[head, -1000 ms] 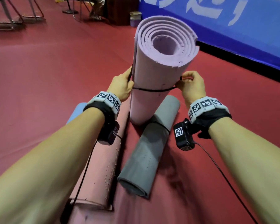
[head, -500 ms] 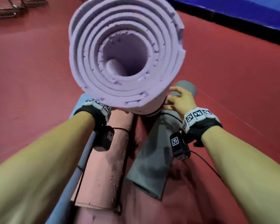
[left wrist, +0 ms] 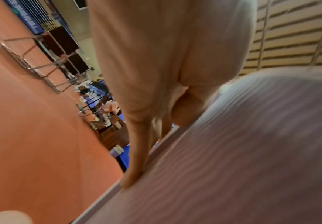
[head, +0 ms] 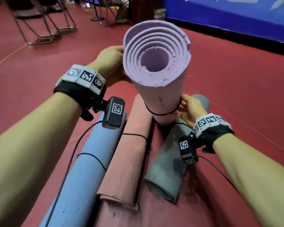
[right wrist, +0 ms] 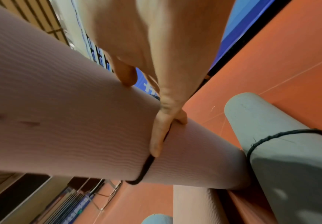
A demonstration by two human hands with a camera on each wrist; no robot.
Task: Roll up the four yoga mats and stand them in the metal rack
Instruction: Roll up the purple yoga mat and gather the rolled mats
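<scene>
The purple mat is rolled up and stands on end, tilted towards me, its lower end among the mats on the floor. My left hand holds it at the left side just under the top rim, with fingers along the roll. My right hand is lower down on the right and pinches the black band that circles the roll, its fingers lying on the band. Rolled and banded, the blue mat, pink mat and grey mat lie side by side.
All of this sits on a red floor. Metal folding chairs stand at the back left. A blue barrier wall runs along the back right, with a small container at its near end.
The purple roll's top end has swung away from my face. My left hand has come up to the top rim. The band and my right hand sit lower on the roll.
</scene>
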